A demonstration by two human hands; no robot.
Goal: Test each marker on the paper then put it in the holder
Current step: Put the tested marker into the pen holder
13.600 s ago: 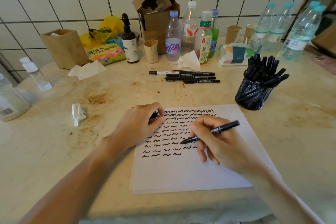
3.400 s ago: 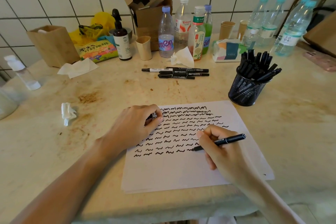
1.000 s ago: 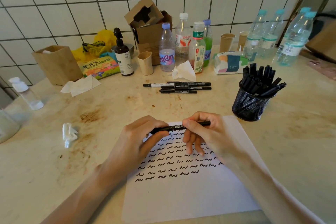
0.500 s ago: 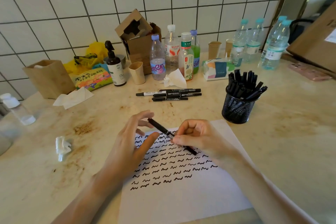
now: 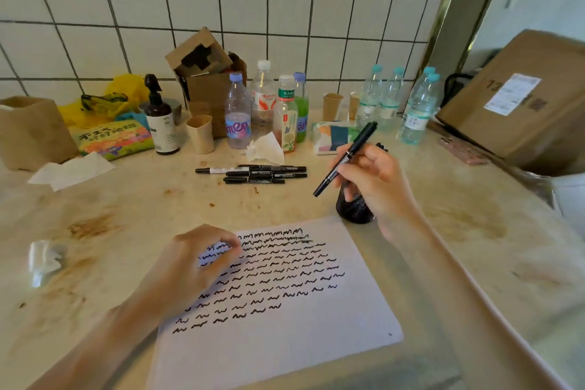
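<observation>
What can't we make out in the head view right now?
- Black mesh holder: mostly hidden behind the right hand, so its contents barely show.
- Black marker in that hand: label print too small to read.
- Left hand on the white paper: curled fingers hide any grip.

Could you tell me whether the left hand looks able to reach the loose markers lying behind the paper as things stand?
Probably yes: the left hand rests on the paper holding nothing visible, and bare table lies between it and the loose markers.
</observation>
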